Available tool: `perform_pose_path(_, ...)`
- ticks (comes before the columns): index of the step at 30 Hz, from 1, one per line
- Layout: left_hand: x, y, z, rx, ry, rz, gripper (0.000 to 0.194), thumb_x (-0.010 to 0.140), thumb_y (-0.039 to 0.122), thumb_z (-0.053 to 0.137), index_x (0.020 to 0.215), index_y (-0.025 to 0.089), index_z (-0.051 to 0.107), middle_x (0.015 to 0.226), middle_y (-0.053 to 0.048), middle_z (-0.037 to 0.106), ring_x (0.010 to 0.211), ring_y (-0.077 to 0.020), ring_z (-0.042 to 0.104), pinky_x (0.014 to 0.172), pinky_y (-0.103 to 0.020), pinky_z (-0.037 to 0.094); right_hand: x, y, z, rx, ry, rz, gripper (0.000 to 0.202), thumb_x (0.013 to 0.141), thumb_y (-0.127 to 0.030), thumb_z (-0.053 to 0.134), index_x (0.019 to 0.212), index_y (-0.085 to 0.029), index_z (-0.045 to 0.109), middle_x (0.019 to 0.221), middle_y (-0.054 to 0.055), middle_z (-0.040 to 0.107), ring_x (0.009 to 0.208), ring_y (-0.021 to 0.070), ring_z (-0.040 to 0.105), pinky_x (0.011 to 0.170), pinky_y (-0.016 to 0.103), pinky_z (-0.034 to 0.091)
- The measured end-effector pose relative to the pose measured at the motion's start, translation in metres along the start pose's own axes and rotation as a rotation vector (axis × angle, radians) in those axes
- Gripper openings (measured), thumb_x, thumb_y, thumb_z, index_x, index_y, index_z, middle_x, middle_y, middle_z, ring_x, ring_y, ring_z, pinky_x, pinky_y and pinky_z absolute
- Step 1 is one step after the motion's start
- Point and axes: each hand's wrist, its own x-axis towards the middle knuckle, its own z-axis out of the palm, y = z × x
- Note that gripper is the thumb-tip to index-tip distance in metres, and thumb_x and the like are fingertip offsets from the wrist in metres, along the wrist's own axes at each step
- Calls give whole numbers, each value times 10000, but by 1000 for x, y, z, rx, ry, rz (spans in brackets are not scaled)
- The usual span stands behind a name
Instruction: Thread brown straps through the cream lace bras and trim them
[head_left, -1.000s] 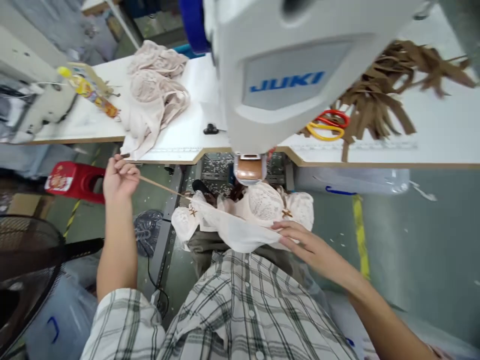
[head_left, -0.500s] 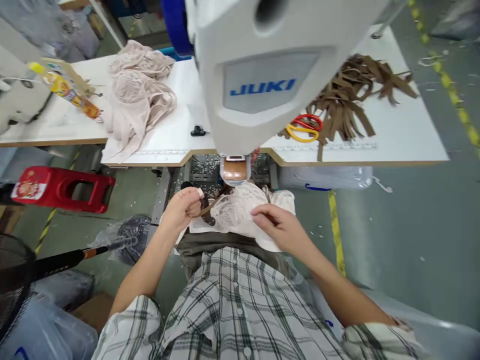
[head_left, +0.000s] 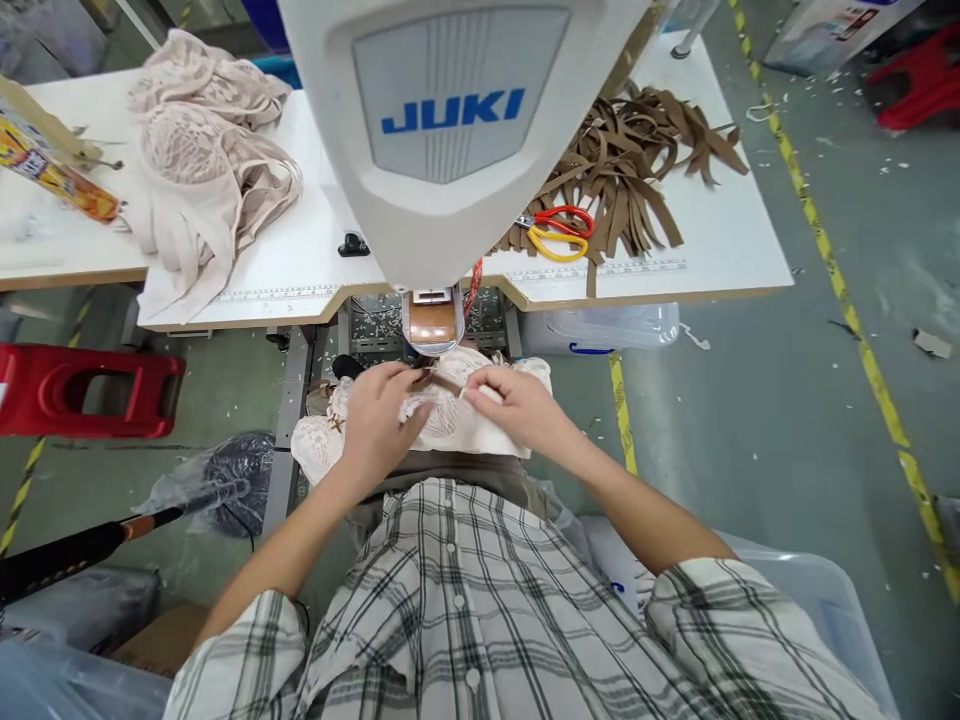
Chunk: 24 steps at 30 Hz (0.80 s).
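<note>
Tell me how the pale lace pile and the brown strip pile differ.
The pale lace pile sits left of the machine head, the brown strip pile right of it. The lace pile is broad fabric, bunched up; the strip pile is narrow bands, splayed out. Both are loose heaps on the white tabletop.

JUKI, blue letters (head_left: 452, 111) | grey panel (head_left: 461, 60) of white machine head (head_left: 442, 235) | tabletop ruler marks (head_left: 277, 294): numbers too small to read

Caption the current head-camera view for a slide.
Two hands work a brown strip over pale lace garments beneath a JUKI sewing machine.
</note>
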Motion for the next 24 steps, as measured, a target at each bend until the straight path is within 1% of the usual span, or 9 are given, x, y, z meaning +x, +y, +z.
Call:
perform_pose_path(1, -5, -4, 6, -71, -10, -14, 260, 826, 394, 704, 1011, 213, 722, 963, -88, 696, 913, -235, 625, 852, -344, 475, 1, 3, 5, 76, 106, 36, 146, 919, -320, 534, 848, -199, 573, 743, -13, 577, 677, 133, 498, 624, 256, 372)
perform_pose_path(4, -22, -15, 31, -506, -503, -126, 366, 793, 534, 714, 963, 211, 752, 978, -108, 725, 948, -274, 673, 845, -382, 523, -2, 6, 28, 251, 319, 70, 133, 950, -338, 471, 900, -217, 491, 771, -12, 513, 682, 138, 477, 610, 259, 404)
perform_pose_path(5, -26, -17, 41, -670, -620, -176, 435, 734, 576, 755, 963, 207, 756, 968, -110, 732, 961, -288, 680, 840, -388, 533, -5, 5, 37, 269, 342, 52, 131, 961, -346, 460, 923, -222, 479, 774, -12, 501, 674, 137, 474, 609, 263, 410)
perform_pose_path(6, -29, -19, 50, -810, -640, -226, 516, 675, 618, 784, 977, 201, 754, 970, -115, 735, 992, -301, 677, 849, -393, 537, -8, 4, 47, 276, 348, 25, 136, 972, -356, 452, 951, -224, 473, 781, -11, 499, 665, 136, 473, 607, 269, 414)
perform_pose_path(8, -31, -20, 64, -984, -472, -298, 685, 603, 740, 760, 1006, 186, 737, 988, -128, 730, 1057, -314, 657, 880, -397, 532, -15, 1, 65, 282, 359, -26, 159, 990, -381, 438, 1004, -224, 463, 808, -3, 512, 654, 135, 482, 601, 278, 421)
perform_pose_path(10, -31, -15, 73, -1034, -307, -325, 771, 661, 823, 640, 1073, 175, 703, 1036, -135, 719, 1104, -302, 640, 909, -392, 523, -20, 0, 79, 281, 377, -50, 179, 993, -399, 440, 1018, -223, 456, 841, 13, 533, 668, 139, 508, 606, 288, 436)
perform_pose_path(16, -28, 12, 76, -1046, 261, -456, 435, 783, 528, 745, 1080, 219, 669, 1061, -63, 721, 1057, -217, 669, 951, -338, 508, -25, 4, 92, 268, 422, -55, 151, 991, -378, 464, 1013, -231, 492, 917, 40, 601, 776, 161, 599, 694, 310, 503)
perform_pose_path(20, -25, 9, 57, -781, 263, -314, 319, 872, 450, 677, 1091, 217, 688, 1096, -57, 718, 1067, -200, 655, 989, -335, 477, -30, 4, 71, 183, 326, -151, 125, 983, -346, 489, 991, -237, 550, 936, 44, 629, 863, 177, 621, 790, 343, 521)
perform_pose_path(24, -26, 4, 26, -357, -33, -122, 270, 936, 395, 584, 838, 172, 703, 756, -29, 681, 741, -160, 627, 741, -269, 493, -34, 0, 34, -112, 371, -374, 218, 886, -389, 633, 1055, -255, 598, 1135, 101, 625, 1139, 271, 570, 984, 475, 456)
